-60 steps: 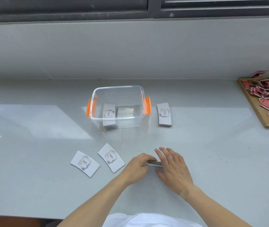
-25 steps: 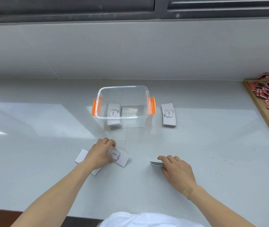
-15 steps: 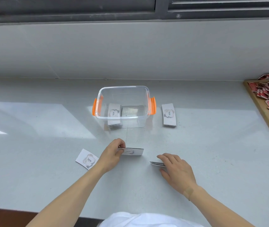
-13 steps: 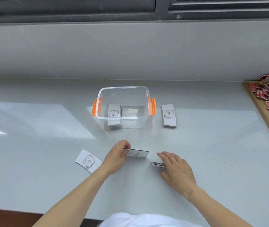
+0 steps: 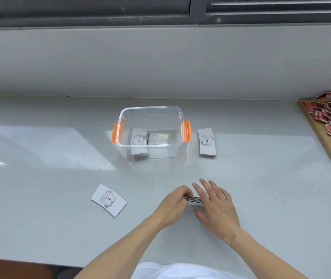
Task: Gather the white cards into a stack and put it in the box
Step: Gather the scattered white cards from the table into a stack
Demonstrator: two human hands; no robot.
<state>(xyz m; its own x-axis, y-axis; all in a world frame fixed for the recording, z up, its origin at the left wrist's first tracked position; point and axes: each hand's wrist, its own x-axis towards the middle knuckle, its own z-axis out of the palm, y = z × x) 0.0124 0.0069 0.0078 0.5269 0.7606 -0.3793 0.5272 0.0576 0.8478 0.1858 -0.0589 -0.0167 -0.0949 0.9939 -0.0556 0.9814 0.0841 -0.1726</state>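
A small stack of white cards (image 5: 195, 201) lies on the counter between my hands. My left hand (image 5: 175, 206) pinches its left end with curled fingers. My right hand (image 5: 217, 206) lies flat over the stack's right part, fingers spread, hiding most of it. One single white "love" card (image 5: 109, 199) lies face up to the left. The clear box (image 5: 150, 146) with orange clips stands further back and holds a card stack (image 5: 139, 137) at its left side. Another white card stack (image 5: 206, 141) lies just right of the box.
A wooden tray (image 5: 319, 137) with several red packets sits at the right edge of the counter. A grey wall and window frame rise behind the box. The counter's front edge runs close to my body.
My left hand picked up one of the two loose cards on the left and carried it right onto the stack under my right hand. One loose card stays on the left.
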